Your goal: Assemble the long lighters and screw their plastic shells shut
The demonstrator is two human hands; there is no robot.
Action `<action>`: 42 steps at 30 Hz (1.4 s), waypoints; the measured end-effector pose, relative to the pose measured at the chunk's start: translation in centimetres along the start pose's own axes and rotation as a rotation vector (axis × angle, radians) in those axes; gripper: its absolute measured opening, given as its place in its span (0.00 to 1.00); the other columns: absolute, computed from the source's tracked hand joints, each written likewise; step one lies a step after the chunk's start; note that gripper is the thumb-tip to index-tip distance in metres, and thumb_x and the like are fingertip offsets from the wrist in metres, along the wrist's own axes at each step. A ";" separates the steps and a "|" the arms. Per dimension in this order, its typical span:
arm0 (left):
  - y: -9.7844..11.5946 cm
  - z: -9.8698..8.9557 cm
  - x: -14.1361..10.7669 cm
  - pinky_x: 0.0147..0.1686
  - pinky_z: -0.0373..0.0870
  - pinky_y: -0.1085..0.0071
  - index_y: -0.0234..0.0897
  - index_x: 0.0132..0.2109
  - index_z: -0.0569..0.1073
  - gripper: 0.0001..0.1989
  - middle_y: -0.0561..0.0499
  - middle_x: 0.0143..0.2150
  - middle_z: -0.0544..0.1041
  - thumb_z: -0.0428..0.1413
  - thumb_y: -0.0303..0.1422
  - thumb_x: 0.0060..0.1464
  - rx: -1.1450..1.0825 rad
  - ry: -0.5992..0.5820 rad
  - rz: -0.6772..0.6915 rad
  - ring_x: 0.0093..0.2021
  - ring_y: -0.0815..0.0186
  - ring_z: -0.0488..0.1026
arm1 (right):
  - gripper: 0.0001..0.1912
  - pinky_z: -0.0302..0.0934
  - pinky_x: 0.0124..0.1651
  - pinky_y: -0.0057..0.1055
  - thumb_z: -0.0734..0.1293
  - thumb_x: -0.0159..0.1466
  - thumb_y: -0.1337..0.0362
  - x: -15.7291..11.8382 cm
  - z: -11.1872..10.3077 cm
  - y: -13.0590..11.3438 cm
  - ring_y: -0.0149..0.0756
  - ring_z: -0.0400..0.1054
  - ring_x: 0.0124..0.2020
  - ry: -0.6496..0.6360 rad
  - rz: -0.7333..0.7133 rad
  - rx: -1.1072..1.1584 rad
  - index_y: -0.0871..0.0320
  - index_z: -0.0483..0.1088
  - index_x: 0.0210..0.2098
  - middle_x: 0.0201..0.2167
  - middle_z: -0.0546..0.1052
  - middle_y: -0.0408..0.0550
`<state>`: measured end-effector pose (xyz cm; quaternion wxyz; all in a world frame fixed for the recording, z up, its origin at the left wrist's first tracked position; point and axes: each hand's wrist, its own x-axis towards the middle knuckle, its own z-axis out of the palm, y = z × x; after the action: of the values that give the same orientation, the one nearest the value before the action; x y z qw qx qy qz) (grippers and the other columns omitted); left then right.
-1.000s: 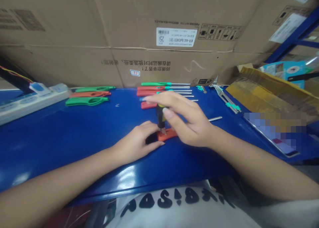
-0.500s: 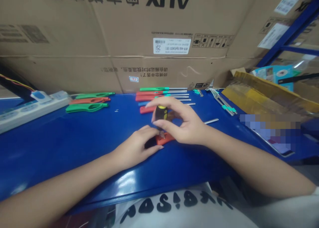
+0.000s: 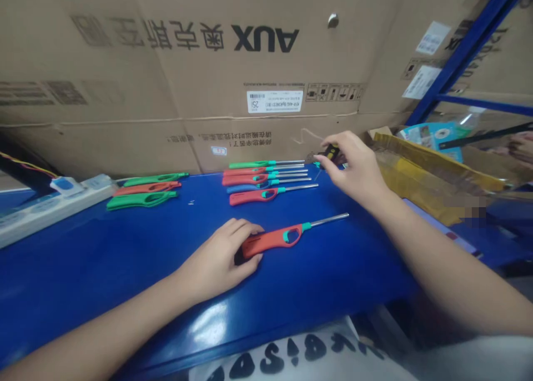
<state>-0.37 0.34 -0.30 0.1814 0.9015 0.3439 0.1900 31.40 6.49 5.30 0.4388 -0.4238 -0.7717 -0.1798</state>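
A red lighter [image 3: 270, 240] with a teal trigger and a metal tube lies across the blue table [image 3: 166, 247], its tube pointing right. My left hand [image 3: 227, 256] grips the handle end of this lighter, thumb in front and fingers behind. My right hand [image 3: 352, 161] is raised to the upper right of it, closed round a black and yellow screwdriver [image 3: 331, 152] whose thin shaft points down. Behind the gripped lighter, several red, green and blue lighters [image 3: 254, 196] lie in a row, tubes to the right.
Green and red handle shells [image 3: 144, 199] lie at the left beside a white power strip [image 3: 54, 206]. Tiny metal pieces [image 3: 191, 202] rest on the table. A large cardboard box [image 3: 175, 92] stands behind. At the right are a taped carton [image 3: 410, 184] and another person's hand [image 3: 522, 148].
My right hand has lifted the screwdriver off the red lighter and moved it up and right, uncovering the trigger and tube. My left hand still grips the handle. The camera view has shifted.
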 end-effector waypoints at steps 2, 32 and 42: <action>0.0 0.2 0.1 0.53 0.70 0.58 0.41 0.57 0.70 0.16 0.46 0.53 0.75 0.56 0.37 0.63 0.008 -0.006 -0.022 0.52 0.56 0.70 | 0.04 0.67 0.45 0.39 0.68 0.65 0.64 -0.8 0.0 2.3 0.44 0.70 0.41 -0.002 0.084 -0.120 0.56 0.69 0.40 0.39 0.74 0.51; -6.2 -3.3 3.9 0.51 0.75 0.59 0.36 0.52 0.79 0.15 0.44 0.49 0.83 0.56 0.39 0.65 0.126 0.295 0.103 0.50 0.56 0.78 | 0.23 0.62 0.61 0.44 0.59 0.68 0.67 -4.8 3.4 8.0 0.52 0.68 0.57 -0.873 0.349 -0.292 0.60 0.70 0.60 0.55 0.72 0.62; -9.3 -2.3 6.8 0.53 0.73 0.54 0.37 0.51 0.79 0.15 0.43 0.50 0.82 0.53 0.39 0.66 0.198 0.336 0.093 0.51 0.53 0.77 | 0.25 0.62 0.60 0.47 0.59 0.68 0.63 -4.9 3.2 7.9 0.55 0.68 0.57 -0.901 0.340 -0.307 0.61 0.68 0.62 0.54 0.71 0.64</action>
<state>-1.81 11.95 -1.09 0.0228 0.8855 0.3444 0.3111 37.36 10.72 -1.28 0.0181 -0.6387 -0.7691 -0.0166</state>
